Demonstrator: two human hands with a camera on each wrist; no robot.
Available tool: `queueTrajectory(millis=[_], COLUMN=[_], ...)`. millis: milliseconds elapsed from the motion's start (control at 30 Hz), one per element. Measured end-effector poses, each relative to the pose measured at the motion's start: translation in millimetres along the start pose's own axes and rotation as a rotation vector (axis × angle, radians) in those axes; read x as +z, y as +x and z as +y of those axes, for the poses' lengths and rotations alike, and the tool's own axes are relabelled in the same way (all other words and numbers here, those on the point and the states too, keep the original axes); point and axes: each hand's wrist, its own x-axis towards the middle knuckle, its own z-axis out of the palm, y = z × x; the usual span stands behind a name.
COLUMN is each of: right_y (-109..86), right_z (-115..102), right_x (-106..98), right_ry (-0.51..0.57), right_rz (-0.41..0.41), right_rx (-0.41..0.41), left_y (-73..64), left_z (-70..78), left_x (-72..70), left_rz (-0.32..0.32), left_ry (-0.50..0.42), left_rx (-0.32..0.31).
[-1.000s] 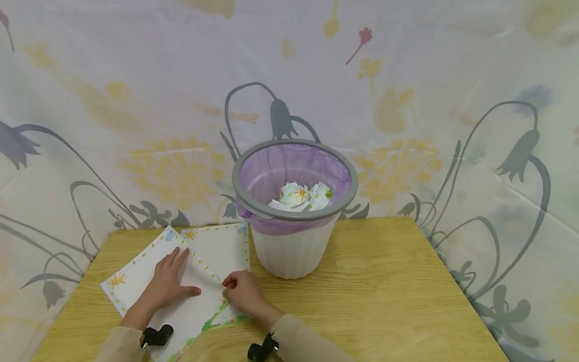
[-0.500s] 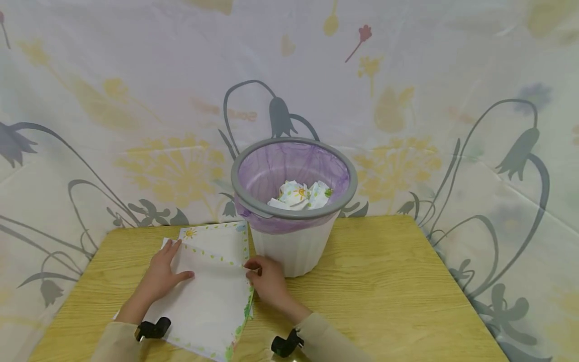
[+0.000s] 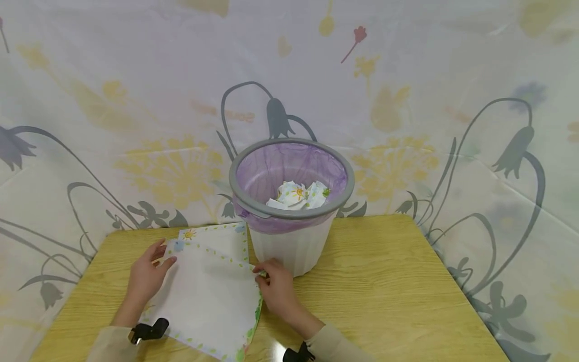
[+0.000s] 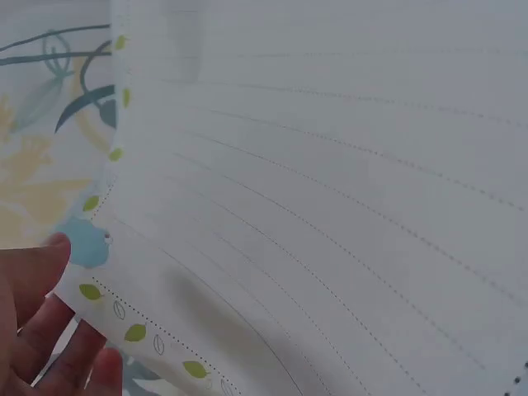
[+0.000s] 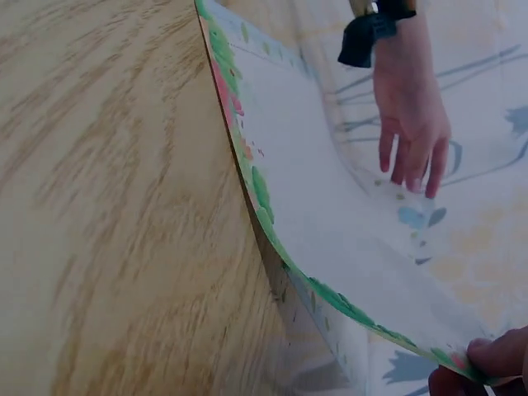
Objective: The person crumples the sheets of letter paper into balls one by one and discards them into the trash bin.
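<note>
1. Tension matters most here, I judge: lift both far corners of the upper sheet [image 3: 208,296] evenly, lest it crease or drag the lower sheet [image 3: 228,240].
2. The upper sheet is above the table [image 3: 371,286], toward its left edge; the lower sheet lies partly beneath, by the back edge.
3. The right hand [image 3: 278,289] pinches the far-right corner, thumb against fingers; better kept clear of the bin [image 3: 291,246] just beside it.
4. The left hand [image 3: 147,274] has thumb and fingers parted about the far-left corner; I cannot tell if the thumb touches. A light pinch should suffice.
5. Since a second ago, the upper sheet has turned squarer to the back edge, the right hand has shifted toward the bin, and the left hand no longer lies spread on the paper.
</note>
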Motion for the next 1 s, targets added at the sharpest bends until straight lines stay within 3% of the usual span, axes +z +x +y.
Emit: queueTrajectory(millis=[133,233,500,667,800,1000], right_y=[-3.7,-5.4,-9.1,-10.8,-12.3,-12.7], right_z=[-1,-2,4,6,4,2], right_x=[-3,-5,-3,0,1,5], right_ry=[-0.017,0.011,0.037,0.046,0.055,0.092], right_rz=[0.045,0.062,0.127,0.146,0.129,0.124], right_rx=[-0.025,-0.017,-0.055,-0.075,-0.063,-0.034], left_y=[-4.1,-10.1,-36.5,-42.8,-47.0,-52.2], left_z=[9.7,19.8,46.5,53.8,57.4,66.9], left_x=[4.9,9.3,30.7,42.8,43.6,47.5], left_rz=[0.128,0.153,0.014,0.066,0.060,-0.035], left_ry=[-0.094,-0.144,-0.205,-0.159,-0.180,-0.368], left_rx=[0.030,0.059,0.120,0.154,0.104,-0.005])
